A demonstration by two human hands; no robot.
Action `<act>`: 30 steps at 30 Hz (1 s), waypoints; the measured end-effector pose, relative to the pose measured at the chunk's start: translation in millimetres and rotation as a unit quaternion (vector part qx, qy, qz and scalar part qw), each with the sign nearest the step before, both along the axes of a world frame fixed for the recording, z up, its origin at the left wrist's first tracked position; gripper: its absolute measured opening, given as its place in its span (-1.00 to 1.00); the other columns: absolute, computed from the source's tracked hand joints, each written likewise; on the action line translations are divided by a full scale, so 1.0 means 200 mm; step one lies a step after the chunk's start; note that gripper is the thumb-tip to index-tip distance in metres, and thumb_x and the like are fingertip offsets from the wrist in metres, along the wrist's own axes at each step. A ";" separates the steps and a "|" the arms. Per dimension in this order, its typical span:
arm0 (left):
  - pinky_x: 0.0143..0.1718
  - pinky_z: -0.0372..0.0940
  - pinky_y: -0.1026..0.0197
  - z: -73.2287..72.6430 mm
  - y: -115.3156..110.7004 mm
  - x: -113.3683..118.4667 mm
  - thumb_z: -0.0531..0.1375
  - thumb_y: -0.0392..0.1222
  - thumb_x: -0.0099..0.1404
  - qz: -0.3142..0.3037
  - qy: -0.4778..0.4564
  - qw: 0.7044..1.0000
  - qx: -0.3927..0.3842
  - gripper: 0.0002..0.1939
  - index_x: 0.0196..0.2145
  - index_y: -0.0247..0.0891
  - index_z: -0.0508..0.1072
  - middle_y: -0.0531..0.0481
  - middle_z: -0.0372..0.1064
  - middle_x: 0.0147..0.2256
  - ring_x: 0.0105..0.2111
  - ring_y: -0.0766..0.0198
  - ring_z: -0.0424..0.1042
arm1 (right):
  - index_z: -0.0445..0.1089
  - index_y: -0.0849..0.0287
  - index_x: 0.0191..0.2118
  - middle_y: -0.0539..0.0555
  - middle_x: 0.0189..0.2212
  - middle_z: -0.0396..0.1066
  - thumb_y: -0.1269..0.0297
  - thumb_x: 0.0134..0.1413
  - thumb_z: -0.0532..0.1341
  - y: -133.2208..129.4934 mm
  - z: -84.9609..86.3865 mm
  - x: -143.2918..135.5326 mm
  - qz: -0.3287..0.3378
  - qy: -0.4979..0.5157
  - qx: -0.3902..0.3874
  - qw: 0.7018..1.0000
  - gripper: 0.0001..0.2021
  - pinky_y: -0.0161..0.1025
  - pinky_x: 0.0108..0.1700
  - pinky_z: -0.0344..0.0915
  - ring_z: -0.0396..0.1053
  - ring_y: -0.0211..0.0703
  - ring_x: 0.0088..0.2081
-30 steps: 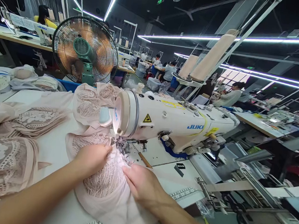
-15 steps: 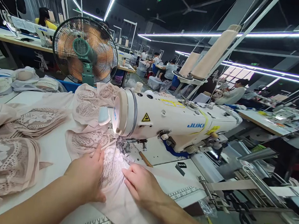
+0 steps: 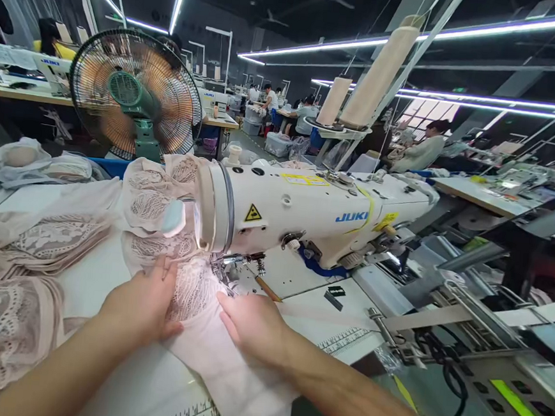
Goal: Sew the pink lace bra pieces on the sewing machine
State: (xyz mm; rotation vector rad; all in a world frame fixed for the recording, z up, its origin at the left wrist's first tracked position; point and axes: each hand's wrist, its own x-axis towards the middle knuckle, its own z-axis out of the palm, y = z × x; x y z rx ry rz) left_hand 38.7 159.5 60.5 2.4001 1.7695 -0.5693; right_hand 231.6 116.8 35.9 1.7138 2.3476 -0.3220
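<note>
Pale pink lace fabric [image 3: 194, 294] lies under the needle area of a white sewing machine [image 3: 296, 209]. My left hand [image 3: 143, 300] rests flat on the left side of the lace, its fingers spread. On the right edge of the same fabric, just in front of the metal presser parts [image 3: 224, 271], my right hand [image 3: 249, 324] is closed, thumb and forefinger pinching the cloth. Plain pale cloth [image 3: 244, 385] hangs from the lace toward the front edge. The needle itself is too small to make out.
Stacked lace pieces [image 3: 59, 235] lie at left. A wooden-handled tool [image 3: 267, 288] and dark blades [image 3: 334, 297] are right of the needle area. Behind are a fan [image 3: 135, 94] and thread cones [image 3: 381, 75]; a control box [image 3: 507, 393] stands at lower right. People sit farther back.
The camera view has shifted, so the machine and fan appear farther left. Both hands remain on the fabric, and the lace beneath them has moved slightly toward the needle area.
</note>
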 end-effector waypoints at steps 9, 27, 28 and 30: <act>-0.03 0.41 -0.04 -0.02 0.10 -0.05 0.12 -0.02 0.36 0.022 -0.006 1.000 0.009 -0.16 0.44 -0.37 -0.14 -0.37 -0.34 0.45 0.11 -0.17 0.42 | 0.05 0.18 0.42 0.21 -0.34 0.57 0.33 0.31 0.12 0.03 0.03 -0.07 -0.034 -0.015 -0.020 0.999 -0.40 -0.19 -0.56 0.01 0.54 0.10 -0.35; -0.07 0.40 -0.07 -0.05 0.20 -0.11 0.04 -0.02 0.32 0.013 -0.098 0.993 0.070 -0.20 0.38 -0.51 -0.04 -0.43 -0.17 0.41 0.07 -0.23 0.44 | 0.19 0.25 0.34 0.19 -0.39 0.56 0.30 0.35 0.09 0.00 -0.01 -0.03 -0.022 0.028 0.010 0.999 -0.51 -0.21 -0.57 0.06 0.52 0.05 -0.40; -0.08 0.40 -0.08 -0.06 0.21 -0.11 0.03 -0.01 0.32 0.016 -0.103 0.992 0.071 -0.20 0.38 -0.51 -0.04 -0.45 -0.16 0.40 0.07 -0.24 0.44 | 0.20 0.25 0.33 0.19 -0.38 0.57 0.31 0.34 0.09 0.00 -0.01 -0.03 -0.022 0.028 0.006 0.999 -0.51 -0.21 -0.57 0.05 0.52 0.05 -0.39; -0.07 0.39 -0.09 -0.07 0.22 -0.12 0.01 -0.01 0.33 0.018 -0.105 0.991 0.077 -0.21 0.37 -0.53 -0.04 -0.48 -0.13 0.39 0.09 -0.25 0.42 | 0.20 0.26 0.33 0.20 -0.36 0.57 0.35 0.31 0.12 0.00 0.00 -0.04 -0.024 0.024 -0.001 0.999 -0.50 -0.20 -0.57 0.04 0.52 0.06 -0.37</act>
